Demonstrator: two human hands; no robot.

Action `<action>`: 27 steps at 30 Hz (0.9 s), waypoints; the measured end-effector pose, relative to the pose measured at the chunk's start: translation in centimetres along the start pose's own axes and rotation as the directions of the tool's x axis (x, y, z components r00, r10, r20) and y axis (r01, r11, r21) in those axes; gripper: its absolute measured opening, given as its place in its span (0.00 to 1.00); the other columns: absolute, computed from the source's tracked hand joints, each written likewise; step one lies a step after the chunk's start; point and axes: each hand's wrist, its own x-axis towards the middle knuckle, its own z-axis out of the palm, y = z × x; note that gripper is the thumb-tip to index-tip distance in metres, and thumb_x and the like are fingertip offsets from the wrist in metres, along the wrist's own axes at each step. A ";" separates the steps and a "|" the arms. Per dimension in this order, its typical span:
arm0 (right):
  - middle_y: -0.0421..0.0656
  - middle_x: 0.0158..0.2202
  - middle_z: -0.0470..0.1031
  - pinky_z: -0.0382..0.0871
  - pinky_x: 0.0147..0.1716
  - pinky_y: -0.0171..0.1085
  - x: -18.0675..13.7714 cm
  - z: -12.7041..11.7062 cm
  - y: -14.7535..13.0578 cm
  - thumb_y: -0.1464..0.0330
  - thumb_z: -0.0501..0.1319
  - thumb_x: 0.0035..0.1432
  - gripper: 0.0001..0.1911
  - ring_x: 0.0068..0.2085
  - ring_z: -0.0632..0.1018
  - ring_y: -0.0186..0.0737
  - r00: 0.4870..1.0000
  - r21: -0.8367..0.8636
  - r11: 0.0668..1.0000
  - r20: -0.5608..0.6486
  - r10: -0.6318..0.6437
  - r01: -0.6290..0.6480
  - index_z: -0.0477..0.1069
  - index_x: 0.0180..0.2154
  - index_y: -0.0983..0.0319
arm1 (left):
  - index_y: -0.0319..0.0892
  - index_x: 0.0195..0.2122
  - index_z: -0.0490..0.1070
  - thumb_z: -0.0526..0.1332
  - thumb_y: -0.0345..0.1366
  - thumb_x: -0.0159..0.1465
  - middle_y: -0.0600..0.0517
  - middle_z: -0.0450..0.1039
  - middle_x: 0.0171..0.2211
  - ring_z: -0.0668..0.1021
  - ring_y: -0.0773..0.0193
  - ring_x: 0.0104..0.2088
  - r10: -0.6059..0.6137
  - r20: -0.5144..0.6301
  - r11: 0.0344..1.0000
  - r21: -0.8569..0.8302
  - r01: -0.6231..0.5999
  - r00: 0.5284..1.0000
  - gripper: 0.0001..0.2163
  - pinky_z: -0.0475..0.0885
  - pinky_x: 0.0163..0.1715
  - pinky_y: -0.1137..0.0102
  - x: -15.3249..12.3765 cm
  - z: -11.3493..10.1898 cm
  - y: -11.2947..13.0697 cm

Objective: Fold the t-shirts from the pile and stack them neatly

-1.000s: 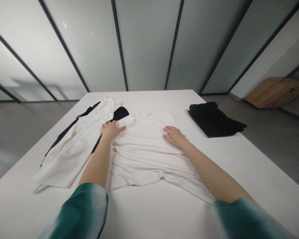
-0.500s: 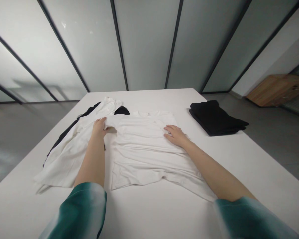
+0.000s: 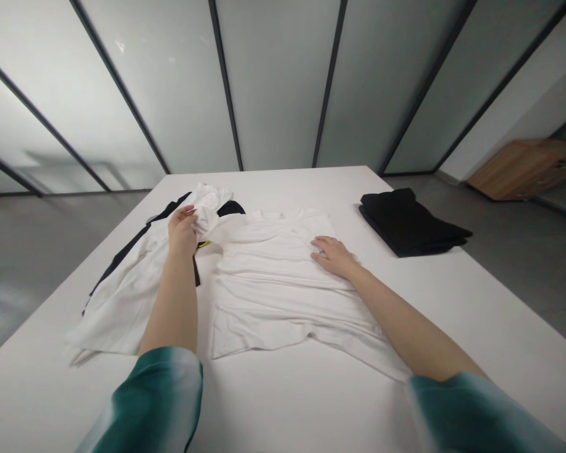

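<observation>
A white T-shirt (image 3: 283,283) lies spread out in the middle of the white table (image 3: 311,402). My left hand (image 3: 183,229) is raised a little off the table and grips the shirt's left sleeve, pulling it up and to the left. My right hand (image 3: 332,255) lies flat on the shirt's right side with its fingers stretched out, holding the cloth down. Both forearms are bare below green sleeves.
A loose pile of white and black garments (image 3: 136,277) lies at the left of the table, right beside my left hand. A folded stack of black clothes (image 3: 410,223) sits at the far right. Glass wall panels stand behind; a wooden cabinet (image 3: 523,167) is on the floor at right.
My left hand has taken hold of the shirt's left sleeve, lifted it and drawn it leftward over the pile. My right hand has stayed flat on the shirt.
</observation>
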 end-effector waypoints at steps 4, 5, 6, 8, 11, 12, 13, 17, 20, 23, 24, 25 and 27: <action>0.52 0.61 0.68 0.60 0.61 0.49 0.0 -0.1 -0.2 0.60 0.56 0.64 0.23 0.61 0.68 0.50 1.000 -0.006 1.000 -0.003 0.002 -0.002 0.71 0.57 0.62 | 0.42 0.39 0.69 0.57 0.28 0.48 0.49 0.74 0.37 0.78 0.58 0.41 0.074 -0.102 0.878 0.478 -0.016 0.992 0.16 0.72 0.46 0.62 -0.8 -1.2 -0.5; 0.52 0.61 0.68 0.60 0.61 0.49 0.0 -0.1 -0.2 0.60 0.56 0.64 0.23 0.61 0.68 0.50 1.000 -0.006 1.000 -0.005 0.000 0.000 0.71 0.57 0.62 | 0.42 0.40 0.69 0.57 0.28 0.50 0.47 0.75 0.39 0.77 0.56 0.44 0.099 -0.130 0.807 0.590 -0.004 0.987 0.15 0.71 0.48 0.60 -1.1 -1.5 -0.7; 0.52 0.61 0.68 0.61 0.60 0.49 -0.1 -0.1 -0.2 0.60 0.56 0.64 0.23 0.61 0.68 0.50 1.000 -0.005 1.000 -0.008 -0.002 0.002 0.71 0.57 0.62 | 0.42 0.40 0.69 0.57 0.29 0.52 0.46 0.75 0.40 0.77 0.55 0.45 0.114 -0.136 0.736 0.677 0.009 0.984 0.13 0.70 0.50 0.59 -1.4 -1.9 -0.8; 0.52 0.61 0.69 0.61 0.60 0.50 -0.1 -0.1 -0.2 0.60 0.56 0.63 0.23 0.61 0.68 0.50 1.000 -0.002 1.000 -0.014 -0.006 0.006 0.71 0.57 0.61 | 0.43 0.37 0.70 0.58 0.33 0.56 0.45 0.76 0.39 0.77 0.51 0.46 0.078 -0.101 0.614 0.788 0.032 0.992 0.08 0.69 0.50 0.57 -1.7 -2.3 -0.8; 0.52 0.61 0.69 0.62 0.60 0.49 -0.1 -0.1 -0.2 0.60 0.56 0.63 0.23 0.61 0.69 0.51 1.000 -0.003 1.000 -0.020 -0.009 0.009 0.71 0.56 0.61 | 0.44 0.28 0.70 0.60 0.43 0.57 0.42 0.77 0.35 0.77 0.44 0.46 -0.091 -0.034 0.459 0.885 0.073 0.995 0.08 0.69 0.47 0.53 -2.0 -2.2 -0.5; 0.52 0.61 0.69 0.62 0.60 0.49 -0.1 -0.1 -0.2 0.60 0.56 0.63 0.23 0.61 0.69 0.51 1.000 -0.004 1.000 -0.019 -0.009 0.009 0.71 0.56 0.61 | 0.44 0.26 0.69 0.62 0.46 0.55 0.40 0.77 0.35 0.77 0.41 0.46 -0.140 -0.022 0.413 0.907 0.079 0.990 0.10 0.69 0.46 0.52 -2.1 -2.0 -0.4; 0.52 0.61 0.69 0.62 0.60 0.49 -0.1 -0.2 -0.2 0.60 0.56 0.63 0.23 0.61 0.69 0.51 1.000 -0.006 1.000 -0.018 -0.008 0.007 0.71 0.56 0.61 | 0.45 0.25 0.68 0.63 0.47 0.54 0.40 0.77 0.35 0.77 0.40 0.46 -0.173 -0.011 0.382 0.921 0.078 0.985 0.12 0.69 0.46 0.51 -2.1 -1.8 -0.5; 0.52 0.61 0.68 0.61 0.60 0.49 -0.1 -0.3 -0.3 0.60 0.56 0.63 0.23 0.61 0.69 0.51 1.000 -0.010 1.000 -0.007 0.003 -0.003 0.71 0.57 0.62 | 0.45 0.22 0.66 0.65 0.42 0.49 0.47 0.75 0.27 0.78 0.46 0.41 -0.161 0.058 0.544 0.838 0.040 0.985 0.09 0.70 0.42 0.57 -2.0 -1.0 -1.1; 0.52 0.61 0.68 0.61 0.60 0.50 -0.1 -0.3 -0.3 0.60 0.56 0.63 0.23 0.61 0.69 0.51 1.000 -0.011 1.000 -0.001 0.002 -0.002 0.71 0.57 0.62 | 0.45 0.22 0.63 0.61 0.38 0.49 0.54 0.66 0.20 0.77 0.56 0.32 -0.139 0.051 0.874 0.476 0.099 0.989 0.06 0.72 0.34 0.66 -1.5 -0.7 -1.4; 0.52 0.61 0.68 0.61 0.60 0.50 -0.1 -0.2 -0.3 0.60 0.56 0.64 0.23 0.61 0.68 0.51 1.000 -0.012 1.000 0.002 0.003 -0.003 0.70 0.57 0.61 | 0.46 0.22 0.61 0.57 0.37 0.50 0.54 0.67 0.22 0.78 0.59 0.34 -0.192 0.066 0.980 -0.041 0.195 0.979 0.05 0.74 0.34 0.68 -1.0 -0.7 -1.1; 0.51 0.61 0.68 0.61 0.60 0.50 -0.1 -0.3 -0.3 0.61 0.56 0.63 0.23 0.61 0.68 0.51 1.000 -0.012 1.000 0.001 0.005 -0.005 0.70 0.57 0.61 | 0.45 0.23 0.62 0.57 0.37 0.51 0.53 0.70 0.24 0.78 0.59 0.36 -0.203 0.103 0.962 -0.166 0.218 0.974 0.04 0.75 0.36 0.68 -1.0 -0.8 -0.9; 0.51 0.61 0.68 0.60 0.61 0.50 -0.1 -0.3 -0.3 0.61 0.56 0.63 0.23 0.61 0.68 0.51 1.000 -0.011 1.000 0.001 0.007 -0.007 0.71 0.57 0.61 | 0.45 0.24 0.63 0.57 0.37 0.52 0.51 0.72 0.27 0.79 0.57 0.39 -0.209 0.143 0.937 -0.253 0.240 0.967 0.03 0.76 0.39 0.67 -1.0 -0.9 -0.7; 0.52 0.61 0.68 0.60 0.61 0.50 -0.1 -0.3 -0.3 0.60 0.56 0.63 0.23 0.61 0.68 0.51 1.000 -0.008 1.000 0.001 0.010 -0.010 0.71 0.57 0.61 | 0.44 0.28 0.66 0.57 0.39 0.54 0.49 0.75 0.32 0.79 0.54 0.44 -0.215 0.205 0.904 -0.328 0.274 0.955 0.05 0.77 0.41 0.64 -1.2 -1.0 -0.4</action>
